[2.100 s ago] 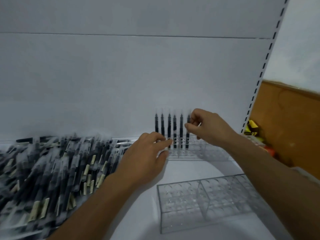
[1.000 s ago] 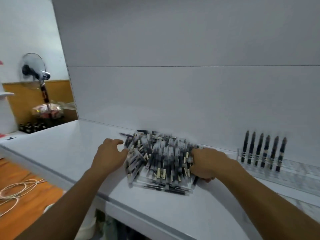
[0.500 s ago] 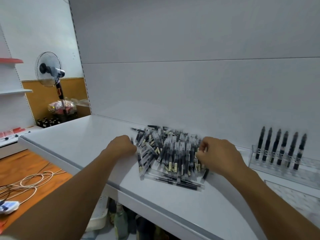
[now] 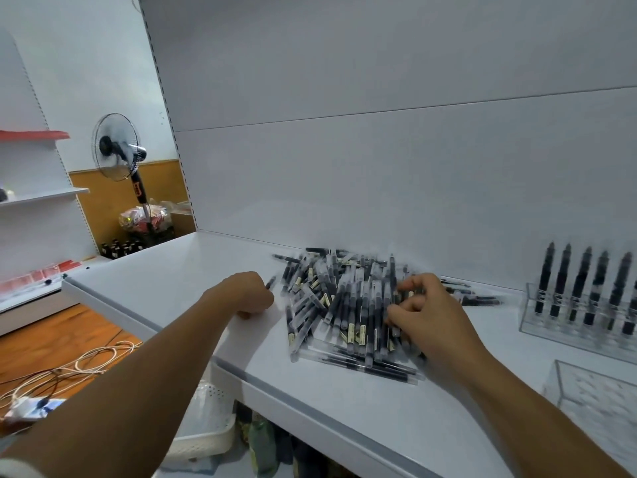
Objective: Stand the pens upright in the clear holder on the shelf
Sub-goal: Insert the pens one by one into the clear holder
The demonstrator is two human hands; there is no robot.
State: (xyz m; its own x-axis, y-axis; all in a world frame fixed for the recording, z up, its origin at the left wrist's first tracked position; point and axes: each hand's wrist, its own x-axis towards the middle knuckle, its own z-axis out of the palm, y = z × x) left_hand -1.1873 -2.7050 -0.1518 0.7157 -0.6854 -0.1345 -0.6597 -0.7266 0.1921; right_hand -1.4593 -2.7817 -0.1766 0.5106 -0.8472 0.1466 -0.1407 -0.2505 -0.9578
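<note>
— White wall panel (image 4: 379, 167) behind a wide white shelf (image 4: 172, 270); left of it, wooden floor (image 4: 51, 336) and a fan (image 4: 115, 146).
— The pens?
— A pile of pens (image 4: 344, 312) lies on the shelf; some upright pens (image 4: 582, 284) stand in the clear holder (image 4: 537, 322) to its right.
— The hands?
— Right hand (image 4: 431, 315) has bent fingers on the pile, left hand (image 4: 246, 294) is curled just beside it. If either pinches a pen, I cannot tell.

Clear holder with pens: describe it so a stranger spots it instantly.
On the white shelf, look right of the loose pen pile. The clear holder stands by the back wall; unlike the empty holder in front, it has black pens upright.
</note>
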